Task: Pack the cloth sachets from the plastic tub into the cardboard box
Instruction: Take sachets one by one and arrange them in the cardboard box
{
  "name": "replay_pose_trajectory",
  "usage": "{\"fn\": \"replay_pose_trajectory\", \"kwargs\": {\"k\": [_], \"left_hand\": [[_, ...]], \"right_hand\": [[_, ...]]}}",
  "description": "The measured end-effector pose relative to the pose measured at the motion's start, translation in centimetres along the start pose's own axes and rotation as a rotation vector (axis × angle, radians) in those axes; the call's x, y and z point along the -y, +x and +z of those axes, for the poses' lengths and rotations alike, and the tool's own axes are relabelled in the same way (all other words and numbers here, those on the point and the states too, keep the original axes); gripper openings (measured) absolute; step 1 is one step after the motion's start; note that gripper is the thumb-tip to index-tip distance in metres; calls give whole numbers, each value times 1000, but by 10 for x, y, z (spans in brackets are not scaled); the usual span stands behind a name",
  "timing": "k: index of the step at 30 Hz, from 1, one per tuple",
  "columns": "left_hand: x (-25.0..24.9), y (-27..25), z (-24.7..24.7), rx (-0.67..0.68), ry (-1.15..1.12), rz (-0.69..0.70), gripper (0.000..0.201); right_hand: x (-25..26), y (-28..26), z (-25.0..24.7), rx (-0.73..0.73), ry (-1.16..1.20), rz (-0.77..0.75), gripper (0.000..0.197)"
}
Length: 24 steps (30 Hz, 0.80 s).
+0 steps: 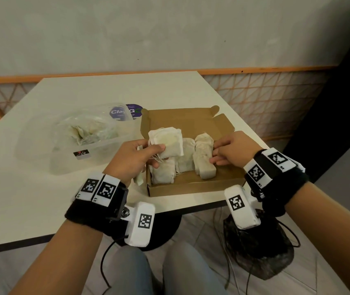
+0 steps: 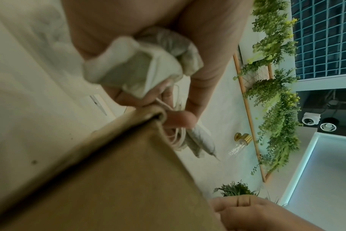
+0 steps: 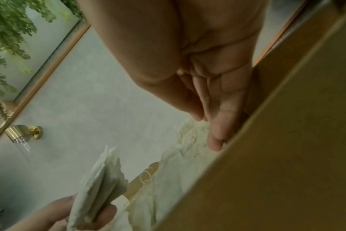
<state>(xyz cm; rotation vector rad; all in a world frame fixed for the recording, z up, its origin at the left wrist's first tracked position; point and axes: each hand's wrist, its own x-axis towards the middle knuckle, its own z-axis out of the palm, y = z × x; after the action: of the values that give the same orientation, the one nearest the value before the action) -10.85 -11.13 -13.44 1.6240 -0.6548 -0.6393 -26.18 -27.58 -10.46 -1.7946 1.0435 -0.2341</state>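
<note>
Plastic tub (image 1: 42,154) of cloth sachets (image 1: 84,130) on bench (image 1: 31,201) at left, left hand (image 1: 133,158) pinching a flat sachet bundle (image 1: 168,142) over the open cardboard box (image 1: 182,118), right hand (image 1: 231,150) with straight fingers pressing the upright sachets (image 1: 204,158) inside it

Behind each bare hand, the left hand (image 1: 130,159) and the right hand (image 1: 234,151), the wrist carries a wide black fabric band (image 1: 89,211) with white blocks printed with black square code markers (image 1: 106,189) on top. A white boxy camera housing (image 1: 141,223) with another marker hangs under each wrist, the left one on a metal screw mount, and thin black cables (image 1: 103,265) trail down. The legs wear grey-blue trousers (image 1: 131,273).
</note>
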Motion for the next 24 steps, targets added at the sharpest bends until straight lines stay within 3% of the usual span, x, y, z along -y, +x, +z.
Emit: {"fn": "replay_pose_trajectory", "kwargs": {"k": [4, 10, 24], "left_hand": [[1, 1, -1, -2, 3, -7, 9], [3, 3, 0, -11, 32, 1, 11], [4, 3, -2, 2, 40, 11, 10]], "right_hand": [[-7, -6, -4, -144, -275, -112, 12], [-10, -17, 9, -7, -525, -86, 21], [-14, 10, 15, -12, -305, -1, 22]]}}
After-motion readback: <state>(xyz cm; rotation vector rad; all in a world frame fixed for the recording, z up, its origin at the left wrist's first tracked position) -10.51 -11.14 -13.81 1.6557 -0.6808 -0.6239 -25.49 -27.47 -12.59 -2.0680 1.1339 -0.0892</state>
